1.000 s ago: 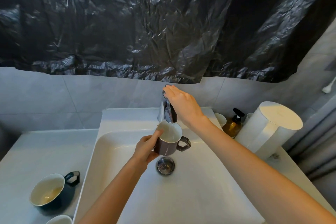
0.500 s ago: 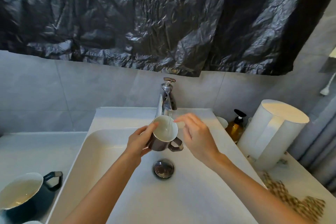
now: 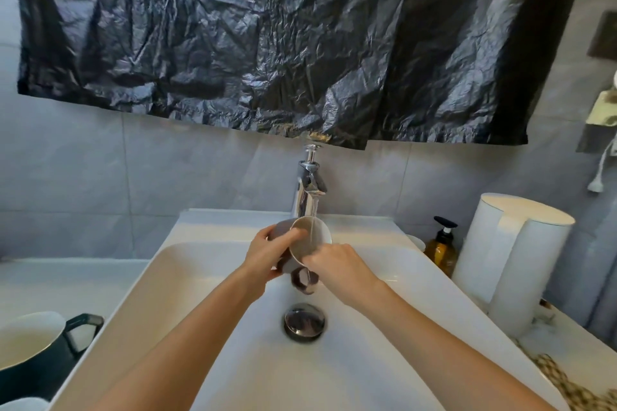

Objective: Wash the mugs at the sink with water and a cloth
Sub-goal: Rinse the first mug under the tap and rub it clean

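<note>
A brown mug (image 3: 303,245) with a pale inside is tilted on its side over the white sink (image 3: 207,277), mouth toward me and handle hanging down. My left hand (image 3: 267,253) grips its body from the left. My right hand (image 3: 337,264) touches the lower rim with its fingertips, which the mug partly hides. A thin stream of water runs from the chrome tap (image 3: 309,183) into the mug and spills past the handle. A dark teal mug (image 3: 33,354) with liquid inside stands on the counter at the left.
The drain plug (image 3: 304,321) sits below the mug. An amber pump bottle (image 3: 442,247) and a tall white jug (image 3: 514,260) stand right of the sink, a woven mat (image 3: 567,387) nearer me. Another pale rim (image 3: 20,405) shows at the bottom left. Black plastic sheeting (image 3: 267,43) hangs above the tap.
My right hand left the tap handle and came down to the mug's rim. My left hand tipped the mug from upright onto its side. Water now runs.
</note>
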Motion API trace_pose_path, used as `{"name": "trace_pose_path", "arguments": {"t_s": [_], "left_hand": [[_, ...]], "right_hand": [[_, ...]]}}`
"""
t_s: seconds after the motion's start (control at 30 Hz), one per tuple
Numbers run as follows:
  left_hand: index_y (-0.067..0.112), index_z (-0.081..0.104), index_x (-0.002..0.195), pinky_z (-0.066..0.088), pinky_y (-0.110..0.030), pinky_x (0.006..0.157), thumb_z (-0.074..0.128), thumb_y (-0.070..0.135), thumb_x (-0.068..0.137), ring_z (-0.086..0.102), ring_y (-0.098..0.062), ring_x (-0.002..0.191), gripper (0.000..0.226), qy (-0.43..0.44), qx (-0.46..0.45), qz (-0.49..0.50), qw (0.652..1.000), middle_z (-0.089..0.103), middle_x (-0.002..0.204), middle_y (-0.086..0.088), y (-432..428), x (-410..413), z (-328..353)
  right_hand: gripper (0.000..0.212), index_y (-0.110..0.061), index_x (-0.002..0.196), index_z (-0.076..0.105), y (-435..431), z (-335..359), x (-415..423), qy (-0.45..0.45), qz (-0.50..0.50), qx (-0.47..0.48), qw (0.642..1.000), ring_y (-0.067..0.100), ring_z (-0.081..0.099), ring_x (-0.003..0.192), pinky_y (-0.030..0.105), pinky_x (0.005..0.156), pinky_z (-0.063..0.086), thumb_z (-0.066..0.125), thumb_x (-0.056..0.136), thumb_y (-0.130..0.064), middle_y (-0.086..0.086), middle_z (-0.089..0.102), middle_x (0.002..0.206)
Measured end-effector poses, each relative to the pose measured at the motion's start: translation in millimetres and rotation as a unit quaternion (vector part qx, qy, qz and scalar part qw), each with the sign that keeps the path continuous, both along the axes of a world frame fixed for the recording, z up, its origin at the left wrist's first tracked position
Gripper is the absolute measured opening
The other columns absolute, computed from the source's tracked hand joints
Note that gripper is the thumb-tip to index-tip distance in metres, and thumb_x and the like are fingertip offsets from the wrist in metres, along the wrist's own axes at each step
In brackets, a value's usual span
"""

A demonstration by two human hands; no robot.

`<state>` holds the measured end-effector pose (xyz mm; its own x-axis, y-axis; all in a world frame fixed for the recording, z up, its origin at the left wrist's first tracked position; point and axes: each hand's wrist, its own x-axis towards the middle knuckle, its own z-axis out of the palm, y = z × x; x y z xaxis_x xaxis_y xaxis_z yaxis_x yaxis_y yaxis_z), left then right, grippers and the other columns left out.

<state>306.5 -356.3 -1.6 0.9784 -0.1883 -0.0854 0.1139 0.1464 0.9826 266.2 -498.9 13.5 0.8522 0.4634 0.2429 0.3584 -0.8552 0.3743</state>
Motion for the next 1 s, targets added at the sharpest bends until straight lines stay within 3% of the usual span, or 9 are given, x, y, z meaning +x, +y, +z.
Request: {"name": "trace_pose_path", "arguments": {"t_s": [0.07, 0.17, 0.33, 0.43, 0.53, 0.67, 0.77, 0.9, 1.0], "left_hand": [[0.006, 0.054, 0.123, 0.052, -0.032, 0.064, 0.074, 0.030, 0.080, 0.061, -0.020, 0.080, 0.054, 0.000, -0.030, -0.013, 0.999, 0.062, 0.090, -0.007, -1.6, -6.9, -1.9], [0.011, 0.061, 0.115, 0.055, -0.032, 0.067, 0.081, 0.032, 0.072, 0.065, -0.022, 0.085, 0.052, -0.040, -0.001, 0.042, 0.998, 0.068, 0.099, -0.008, 1.2, -12.5, -1.9], [0.013, 0.060, 0.116, 0.056, -0.032, 0.071, 0.080, 0.033, 0.073, 0.065, -0.023, 0.092, 0.051, -0.061, 0.039, 0.069, 0.995, 0.067, 0.105, -0.009, 3.6, -26.3, 1.6], [0.014, 0.059, 0.118, 0.054, -0.031, 0.065, 0.076, 0.041, 0.077, 0.064, -0.024, 0.090, 0.052, -0.050, 0.020, 0.075, 0.996, 0.066, 0.106, -0.010, 7.6, -28.8, 2.8], [0.017, 0.058, 0.119, 0.056, -0.032, 0.065, 0.075, 0.048, 0.075, 0.064, -0.028, 0.095, 0.057, -0.066, 0.069, 0.073, 0.993, 0.065, 0.105, -0.009, 11.3, -24.5, -0.5], [0.019, 0.058, 0.116, 0.056, -0.031, 0.061, 0.075, 0.046, 0.076, 0.066, -0.029, 0.094, 0.051, -0.052, 0.053, 0.059, 0.995, 0.065, 0.104, -0.007, 6.2, -20.9, 5.9], [0.026, 0.061, 0.119, 0.051, -0.025, 0.055, 0.074, 0.050, 0.075, 0.063, -0.024, 0.089, 0.051, -0.084, 0.072, 0.035, 0.993, 0.066, 0.110, -0.008, 2.2, -15.5, 6.2], [0.029, 0.059, 0.124, 0.050, -0.024, 0.059, 0.070, 0.051, 0.078, 0.059, -0.022, 0.090, 0.052, -0.090, 0.088, 0.032, 0.992, 0.063, 0.111, -0.008, 6.3, -10.2, 5.9], [0.029, 0.051, 0.135, 0.051, -0.025, 0.064, 0.074, 0.047, 0.077, 0.060, -0.024, 0.101, 0.065, -0.091, 0.117, 0.042, 0.988, 0.059, 0.120, -0.005, 12.6, -5.4, 2.2]], "right_hand": [[0.021, -0.013, 0.111, 0.059, 3.5, -6.1, -4.3, 0.002, 0.000, 0.077, 0.997, 0.034, 0.062, 0.095, 0.036, 0.074, 0.044, 0.050, 0.092, -0.010, 0.011, 0.068, 0.103], [0.020, -0.015, 0.105, 0.062, 0.1, -14.6, -14.1, 0.052, 0.028, 0.185, 0.981, 0.032, 0.061, 0.095, 0.039, 0.078, 0.050, 0.050, 0.090, -0.011, 0.009, 0.068, 0.103], [0.025, -0.017, 0.110, 0.065, 4.9, -14.2, -15.1, -0.064, -0.009, 0.058, 0.996, 0.029, 0.057, 0.108, 0.031, 0.082, 0.042, 0.049, 0.091, -0.019, 0.006, 0.067, 0.110], [0.018, -0.009, 0.102, 0.063, 20.5, -10.7, -15.3, 0.003, -0.013, 0.130, 0.991, 0.033, 0.060, 0.093, 0.031, 0.065, 0.036, 0.050, 0.090, -0.009, 0.013, 0.067, 0.101], [0.020, -0.009, 0.103, 0.059, 17.6, -15.9, -16.5, 0.067, 0.027, 0.153, 0.986, 0.034, 0.057, 0.087, 0.032, 0.062, 0.036, 0.048, 0.087, -0.005, 0.015, 0.065, 0.101], [0.021, -0.014, 0.108, 0.065, 8.5, -5.8, -8.1, -0.045, -0.018, 0.025, 0.999, 0.030, 0.063, 0.097, 0.030, 0.067, 0.035, 0.049, 0.094, -0.016, 0.008, 0.069, 0.103], [0.018, -0.013, 0.105, 0.063, 8.4, -9.7, -3.5, -0.027, -0.006, 0.007, 1.000, 0.032, 0.063, 0.096, 0.032, 0.065, 0.037, 0.049, 0.093, -0.010, 0.010, 0.068, 0.102], [0.022, -0.013, 0.107, 0.058, 2.9, -13.6, -2.8, 0.031, 0.059, 0.092, 0.994, 0.033, 0.060, 0.092, 0.036, 0.067, 0.043, 0.051, 0.088, -0.004, 0.011, 0.066, 0.100], [0.026, -0.019, 0.114, 0.057, -0.3, -14.5, -1.8, -0.003, 0.064, 0.023, 0.998, 0.030, 0.057, 0.104, 0.036, 0.081, 0.042, 0.049, 0.090, -0.014, 0.008, 0.064, 0.111]]}}
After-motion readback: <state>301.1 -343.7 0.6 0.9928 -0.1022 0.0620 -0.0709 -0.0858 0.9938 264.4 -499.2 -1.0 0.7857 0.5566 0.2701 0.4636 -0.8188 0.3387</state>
